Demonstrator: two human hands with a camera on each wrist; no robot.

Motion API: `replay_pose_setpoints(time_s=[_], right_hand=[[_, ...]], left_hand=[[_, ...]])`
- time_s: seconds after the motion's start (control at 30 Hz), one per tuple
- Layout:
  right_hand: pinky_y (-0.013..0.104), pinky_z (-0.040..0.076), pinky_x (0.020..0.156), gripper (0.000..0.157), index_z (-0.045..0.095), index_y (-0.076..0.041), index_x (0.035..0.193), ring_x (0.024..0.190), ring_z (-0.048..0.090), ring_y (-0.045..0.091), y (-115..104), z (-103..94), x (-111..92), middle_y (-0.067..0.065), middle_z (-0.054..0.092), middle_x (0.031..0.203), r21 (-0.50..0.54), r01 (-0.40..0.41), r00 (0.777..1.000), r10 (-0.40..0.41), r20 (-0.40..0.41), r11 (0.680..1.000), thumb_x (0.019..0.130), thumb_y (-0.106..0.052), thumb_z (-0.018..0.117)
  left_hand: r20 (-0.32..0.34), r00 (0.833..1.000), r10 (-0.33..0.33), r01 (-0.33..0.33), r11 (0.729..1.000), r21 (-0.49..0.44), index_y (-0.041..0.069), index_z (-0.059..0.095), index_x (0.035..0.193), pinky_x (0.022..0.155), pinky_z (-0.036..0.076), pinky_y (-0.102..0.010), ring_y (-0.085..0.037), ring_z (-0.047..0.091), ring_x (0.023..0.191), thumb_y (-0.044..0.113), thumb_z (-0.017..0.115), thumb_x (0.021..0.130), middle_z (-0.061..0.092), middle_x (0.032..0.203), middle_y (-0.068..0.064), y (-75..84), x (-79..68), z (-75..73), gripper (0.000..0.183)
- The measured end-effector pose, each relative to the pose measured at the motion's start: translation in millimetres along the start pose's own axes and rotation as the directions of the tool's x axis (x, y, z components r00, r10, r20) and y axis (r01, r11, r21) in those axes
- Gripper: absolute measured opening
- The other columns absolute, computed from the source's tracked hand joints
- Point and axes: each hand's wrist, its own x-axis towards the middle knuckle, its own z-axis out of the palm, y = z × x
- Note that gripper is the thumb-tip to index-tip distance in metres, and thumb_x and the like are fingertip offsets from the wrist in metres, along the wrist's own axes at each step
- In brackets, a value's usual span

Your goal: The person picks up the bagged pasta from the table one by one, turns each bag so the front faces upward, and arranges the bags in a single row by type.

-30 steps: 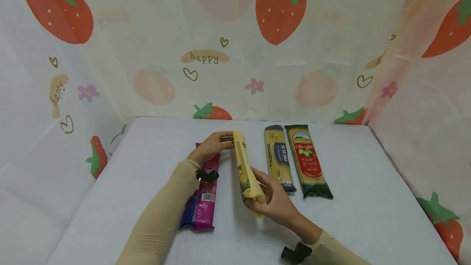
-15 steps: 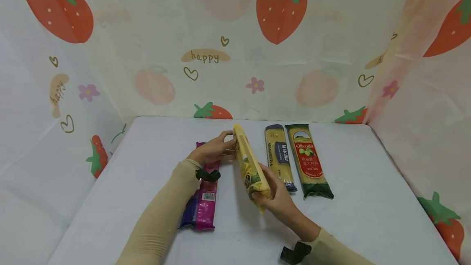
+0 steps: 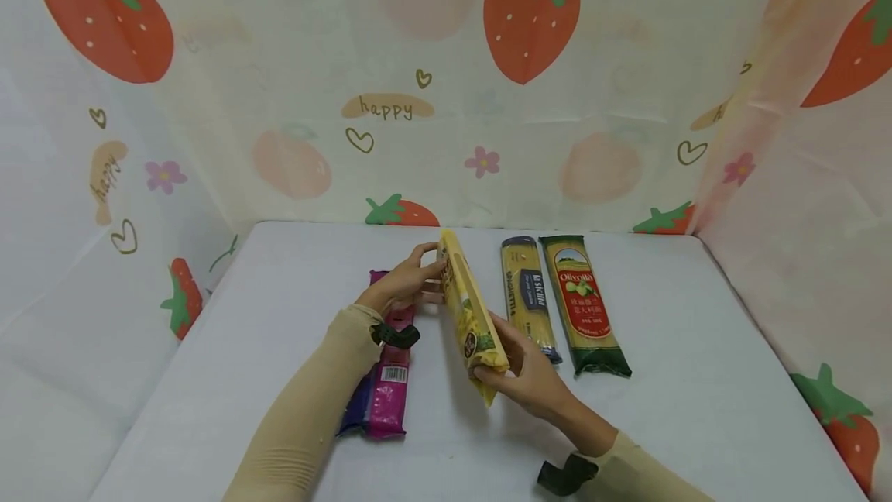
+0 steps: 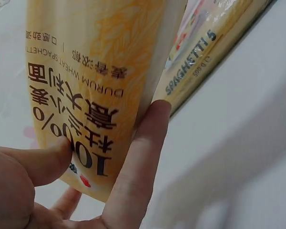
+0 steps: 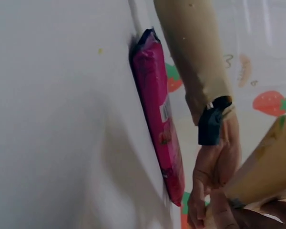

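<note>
A yellow spaghetti pack [image 3: 468,316] is held tilted above the table's middle, its printed side turned leftward. My left hand [image 3: 406,279] pinches its far end; the left wrist view shows the thumb on the printed face of the pack [image 4: 90,62] and a finger along the edge. At the near end, my right hand [image 3: 528,374] grips the pack between thumb and fingers. In the right wrist view only some right fingers [image 5: 257,217] show at the bottom, beside the pack [image 5: 264,167]. Below my left wrist lies a magenta and dark blue pack [image 3: 390,405], partly covered by that arm.
To the right lie a blue-labelled spaghetti pack [image 3: 527,293] and a green-ended pasta pack with a red label [image 3: 581,300], side by side. They rest on the white table [image 3: 683,409]. A strawberry-print curtain [image 3: 293,84] surrounds the back and sides.
The yellow spaghetti pack has turned so more of its printed side shows, and its far end has shifted slightly away. Both hands have kept hold of it. The other packs stay put.
</note>
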Motion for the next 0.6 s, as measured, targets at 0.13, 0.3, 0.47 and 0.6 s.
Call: replay_pose_setpoints(time_s=[0.13,0.3,0.47,0.6], right_hand=[[0.035,0.056,0.103,0.085,0.032,-0.006,0.169,0.132,0.060,0.041,-2.4,-3.3,0.7,0.023,0.052,0.156,-0.068,-0.063,0.998,0.063,-0.005,0.996,0.098,-0.012,0.079],[0.034,0.060,0.097,0.084,0.035,-0.006,0.168,0.127,0.065,0.036,-0.8,-5.7,1.2,0.023,0.057,0.151,-0.073,-0.104,0.995,0.103,-0.015,0.992,0.098,-0.013,0.081],[0.030,0.061,0.090,0.081,0.041,-0.009,0.166,0.116,0.071,0.028,-0.3,-5.8,-0.6,0.019,0.066,0.139,-0.080,-0.135,0.990,0.132,-0.047,0.988,0.097,-0.015,0.083],[0.029,0.062,0.087,0.081,0.040,-0.011,0.166,0.112,0.073,0.027,0.1,-5.5,-1.7,0.017,0.070,0.133,-0.095,-0.151,0.987,0.145,-0.067,0.984,0.097,-0.019,0.083]], left_hand=[[-0.043,0.999,-0.007,0.006,0.999,-0.034,0.023,0.013,0.171,0.083,0.066,-0.039,-0.037,0.067,0.117,0.021,0.056,0.114,0.050,0.146,-0.032,1.2,1.8,1.1,0.071],[-0.089,0.996,0.009,-0.014,0.998,-0.054,0.020,0.014,0.170,0.086,0.064,-0.040,-0.039,0.064,0.124,0.018,0.063,0.110,0.049,0.151,-0.031,5.3,0.6,1.1,0.077],[-0.103,0.993,0.064,-0.066,0.998,-0.017,0.018,0.018,0.170,0.091,0.061,-0.044,-0.027,0.069,0.103,0.016,0.065,0.109,0.049,0.148,-0.029,9.5,-2.0,1.3,0.077],[-0.106,0.989,0.102,-0.101,0.995,0.015,0.017,0.020,0.170,0.089,0.062,-0.043,-0.024,0.069,0.096,0.012,0.067,0.108,0.048,0.146,-0.030,10.7,-1.7,2.0,0.078]])
